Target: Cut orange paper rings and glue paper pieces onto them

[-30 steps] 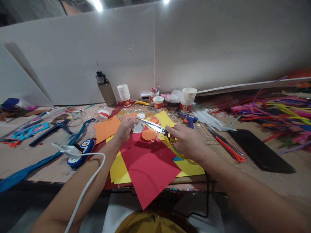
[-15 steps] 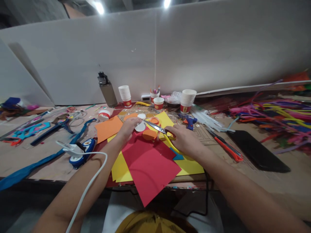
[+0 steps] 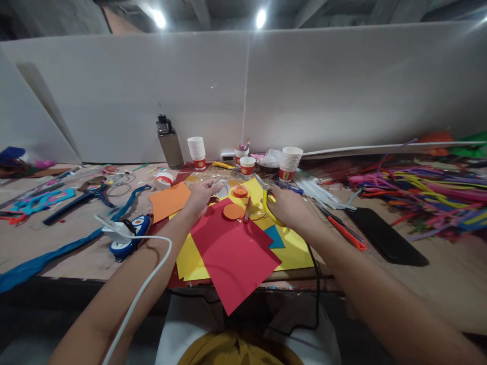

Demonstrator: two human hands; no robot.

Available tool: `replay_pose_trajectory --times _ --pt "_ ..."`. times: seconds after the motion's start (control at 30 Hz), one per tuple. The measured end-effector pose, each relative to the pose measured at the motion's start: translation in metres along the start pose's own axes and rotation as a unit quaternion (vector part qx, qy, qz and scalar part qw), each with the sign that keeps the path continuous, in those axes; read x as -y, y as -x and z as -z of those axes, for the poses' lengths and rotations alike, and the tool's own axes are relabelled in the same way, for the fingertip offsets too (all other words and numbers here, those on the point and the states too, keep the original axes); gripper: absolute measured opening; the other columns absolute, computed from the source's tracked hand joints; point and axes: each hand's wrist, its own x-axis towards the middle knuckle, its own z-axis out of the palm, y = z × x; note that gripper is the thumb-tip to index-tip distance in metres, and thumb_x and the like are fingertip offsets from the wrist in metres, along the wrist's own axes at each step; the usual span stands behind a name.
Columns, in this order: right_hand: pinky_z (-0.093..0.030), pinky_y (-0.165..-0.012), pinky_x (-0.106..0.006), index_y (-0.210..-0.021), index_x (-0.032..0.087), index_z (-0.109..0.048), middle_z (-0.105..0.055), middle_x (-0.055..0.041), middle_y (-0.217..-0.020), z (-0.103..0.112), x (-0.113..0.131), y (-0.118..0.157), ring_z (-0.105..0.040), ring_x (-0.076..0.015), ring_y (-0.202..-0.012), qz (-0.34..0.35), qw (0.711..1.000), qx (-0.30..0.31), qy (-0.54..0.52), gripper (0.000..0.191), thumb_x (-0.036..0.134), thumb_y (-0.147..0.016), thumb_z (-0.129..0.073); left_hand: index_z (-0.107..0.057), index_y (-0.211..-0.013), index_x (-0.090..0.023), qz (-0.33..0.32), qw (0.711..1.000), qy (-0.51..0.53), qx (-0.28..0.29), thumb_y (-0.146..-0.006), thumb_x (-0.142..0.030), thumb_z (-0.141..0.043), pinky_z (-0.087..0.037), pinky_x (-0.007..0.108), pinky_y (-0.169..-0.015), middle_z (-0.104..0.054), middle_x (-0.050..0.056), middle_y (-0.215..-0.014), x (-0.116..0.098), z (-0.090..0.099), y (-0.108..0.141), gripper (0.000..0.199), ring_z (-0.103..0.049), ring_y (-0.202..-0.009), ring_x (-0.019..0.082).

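The right hand point(image 3: 288, 205) has its fingers curled around the yellow-handled scissors point(image 3: 266, 202), whose blades point toward a paper cup point(image 3: 247, 166), while the left hand point(image 3: 201, 196) is at a white round piece point(image 3: 224, 190) beyond the red paper point(image 3: 236, 253), its grip unclear.

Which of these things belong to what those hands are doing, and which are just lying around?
Likely in use:
yellow-handled scissors, in the right hand
white piece, at the left hand
orange disc, on red paper

Apparently just lying around:
dark bottle
blue ribbon
black slab
colourful strips
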Motion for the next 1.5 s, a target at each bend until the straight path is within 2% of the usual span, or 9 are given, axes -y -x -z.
replay_pose_trajectory --times 0.27,0.4,0.63,0.73,0.83,0.97,1.03,1.23,1.5 --pt "-0.050 -0.081 -0.035 -0.117 0.008 -0.062 -0.068 -0.0232 -0.111 -0.021 0.011 -0.034 -0.067 -0.0310 -0.104 -0.055 0.998 0.014 0.032 0.038 0.028 -0.086 -0.054 -0.063 -0.083 -0.014 -0.035 0.998 0.025 0.042 -0.053 -0.032 -0.085 -0.047 0.019 -0.046 -0.065 0.000 -0.077 0.000 -0.006 0.005 0.042 -0.059 -0.065 0.011" --pt "-0.050 -0.083 -0.035 -0.122 0.004 -0.059 -0.066 -0.0262 -0.115 -0.029 0.015 -0.035 -0.065 -0.0312 -0.108 -0.042 0.998 0.010 0.046 0.043 0.028 -0.087 -0.055 -0.061 -0.076 -0.013 -0.047 0.997 0.036 0.052 -0.053 -0.027 -0.084 -0.052 0.023 -0.055 -0.066 0.002 -0.074 -0.005 -0.011 0.011 0.036 -0.064 -0.071 0.014" --pt "-0.049 -0.082 -0.042 -0.102 0.007 -0.070 -0.069 -0.0247 -0.107 -0.024 0.011 -0.032 -0.064 -0.0365 -0.104 -0.002 0.999 -0.002 0.050 0.034 0.034 -0.082 -0.064 -0.062 -0.083 -0.013 -0.042 0.994 0.042 0.096 -0.067 -0.032 -0.078 -0.057 0.030 -0.066 -0.067 0.004 -0.080 0.001 -0.017 0.015 0.030 -0.065 -0.073 0.015" --pt "-0.046 -0.088 -0.040 -0.108 0.010 -0.068 -0.066 -0.0216 -0.115 -0.020 0.013 -0.024 -0.059 -0.0325 -0.111 0.033 0.997 -0.056 0.028 0.031 0.033 -0.091 -0.053 -0.063 -0.089 -0.014 -0.046 0.993 0.013 0.104 -0.072 -0.035 -0.075 -0.058 0.033 -0.068 -0.069 0.005 -0.084 0.005 -0.020 0.018 0.030 -0.067 -0.077 0.018" --pt "-0.044 -0.087 -0.028 -0.109 0.020 -0.065 -0.068 -0.0095 -0.113 -0.016 0.019 -0.014 -0.060 -0.0190 -0.105 0.119 0.985 -0.116 -0.049 0.031 0.034 -0.099 -0.040 -0.065 -0.091 -0.015 -0.054 0.992 -0.043 0.108 -0.075 -0.038 -0.072 -0.057 0.033 -0.069 -0.070 0.005 -0.084 0.006 -0.026 0.025 0.028 -0.067 -0.079 0.018" --pt "-0.044 -0.073 -0.025 -0.095 0.018 -0.068 -0.071 -0.0049 -0.091 -0.017 0.026 -0.004 -0.062 -0.0150 -0.081 0.257 0.913 -0.179 -0.259 0.016 0.025 -0.093 -0.053 -0.070 -0.092 -0.016 -0.098 0.979 -0.130 0.123 -0.079 -0.038 -0.067 -0.055 0.029 -0.072 -0.069 0.005 -0.087 0.006 -0.034 0.036 0.025 -0.065 -0.080 0.016" --pt "-0.042 -0.071 -0.025 -0.090 0.017 -0.068 -0.070 -0.0041 -0.086 -0.019 0.027 -0.001 -0.061 -0.0147 -0.078 0.269 0.905 -0.181 -0.274 0.014 0.022 -0.092 -0.055 -0.070 -0.091 -0.017 -0.119 0.972 -0.161 0.120 -0.081 -0.037 -0.064 -0.054 0.028 -0.071 -0.069 0.004 -0.085 0.007 -0.037 0.041 0.024 -0.063 -0.078 0.016" --pt "-0.041 -0.073 -0.025 -0.088 0.017 -0.068 -0.070 -0.0041 -0.086 -0.020 0.027 0.000 -0.060 -0.0148 -0.079 0.259 0.917 -0.174 -0.248 0.012 0.018 -0.090 -0.056 -0.066 -0.082 -0.017 -0.167 0.962 -0.210 0.044 -0.080 -0.032 -0.064 -0.050 0.025 -0.065 -0.066 0.002 -0.079 0.011 -0.039 0.043 0.015 -0.060 -0.072 0.015" --pt "-0.040 -0.070 -0.024 -0.082 0.017 -0.067 -0.067 -0.0040 -0.081 -0.021 0.028 0.001 -0.058 -0.0141 -0.074 0.280 0.914 -0.180 -0.232 0.013 0.015 -0.087 -0.055 -0.066 -0.077 -0.018 -0.189 0.946 -0.263 0.016 -0.077 -0.024 -0.064 -0.044 0.024 -0.060 -0.064 0.000 -0.071 0.006 -0.043 0.047 0.006 -0.056 -0.065 0.013"
